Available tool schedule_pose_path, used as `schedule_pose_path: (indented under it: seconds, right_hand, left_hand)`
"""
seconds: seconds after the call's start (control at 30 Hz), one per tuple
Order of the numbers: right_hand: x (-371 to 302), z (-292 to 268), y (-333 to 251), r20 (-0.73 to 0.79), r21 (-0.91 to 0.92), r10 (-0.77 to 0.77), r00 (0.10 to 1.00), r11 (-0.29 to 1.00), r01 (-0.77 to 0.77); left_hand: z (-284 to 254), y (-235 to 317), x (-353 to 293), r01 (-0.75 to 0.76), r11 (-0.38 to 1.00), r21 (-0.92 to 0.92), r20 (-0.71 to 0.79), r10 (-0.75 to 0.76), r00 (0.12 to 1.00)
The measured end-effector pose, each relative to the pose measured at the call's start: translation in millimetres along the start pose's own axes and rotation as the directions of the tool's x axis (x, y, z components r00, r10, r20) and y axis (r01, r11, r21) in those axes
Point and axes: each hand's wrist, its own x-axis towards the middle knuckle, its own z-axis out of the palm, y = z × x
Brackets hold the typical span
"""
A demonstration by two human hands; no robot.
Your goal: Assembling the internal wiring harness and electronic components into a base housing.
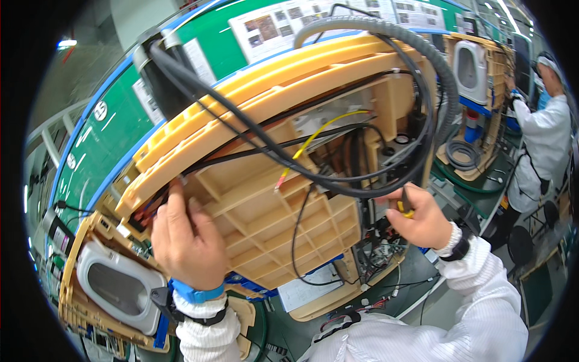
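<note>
We lean over a yellow-tan frame (289, 90), our right hand (422, 220) clasped around a small yellow-and-black tool (404, 211), its fingertips just beside a loop of black cable (313, 178). Our left hand (190, 250) works at the frame's left end, forefinger stretched to the inner edge; whether its fingers pinch anything there, we cannot tell. Between both sets of fingers, the loop sags across the frame and a yellow wire (313, 137) slants behind it. We judge this to be cable fitting, partway done; the next move seems to call for steady left fingertips and slack held clear of our tool
</note>
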Motion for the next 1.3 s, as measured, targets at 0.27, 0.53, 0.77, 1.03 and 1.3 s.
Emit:
schedule_pose_path:
  seconds: [0.27,0.53,0.77,1.03,1.3]
  right_hand:
    - [50,4,-38,0.135,-0.441,-0.379,0.915,0.804,0.398]
    - [70,4,-54,0.002,-0.663,-0.601,0.799,0.598,0.451]
    - [78,-9,-50,0.049,-0.574,-0.610,0.791,0.631,0.522]
    - [101,-16,-52,0.160,-0.351,-0.553,0.817,0.742,0.571]
    - [80,-39,-55,0.359,-0.462,-0.353,0.864,0.737,0.493]
  left_hand:
    - [4,-4,-1,-0.035,0.995,-0.091,0.019,0.036,0.999]
    - [3,-6,-1,-0.060,0.994,-0.093,-0.009,0.060,0.998]
    - [6,-5,-1,-0.067,0.990,-0.127,-0.021,0.065,0.998]
    - [6,-8,-3,-0.069,0.992,-0.105,-0.033,0.066,0.997]
    - [7,-9,-2,-0.059,0.991,-0.121,-0.029,0.056,0.998]
